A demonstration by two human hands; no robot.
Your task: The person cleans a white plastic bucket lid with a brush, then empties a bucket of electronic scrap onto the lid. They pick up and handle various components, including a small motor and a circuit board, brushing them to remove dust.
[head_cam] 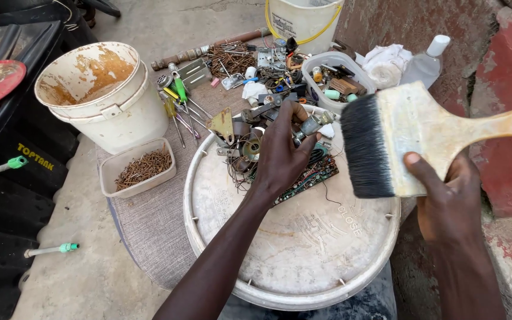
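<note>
While the right hand [445, 201] grips a wide black-bristled wooden paintbrush [386, 139], the left hand [280, 157] closes on small metal scrap.
Scrap sits heaped on the round white plastic lid [303, 249]; a careless sweep could scatter pieces off its rim.

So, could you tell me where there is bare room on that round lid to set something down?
The near half of the round lid is bare, from the circuit board to the rim. The far edge is crowded with metal parts under the left hand.

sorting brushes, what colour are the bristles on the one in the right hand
Black bristles on a pale wooden paintbrush, head view.
</note>
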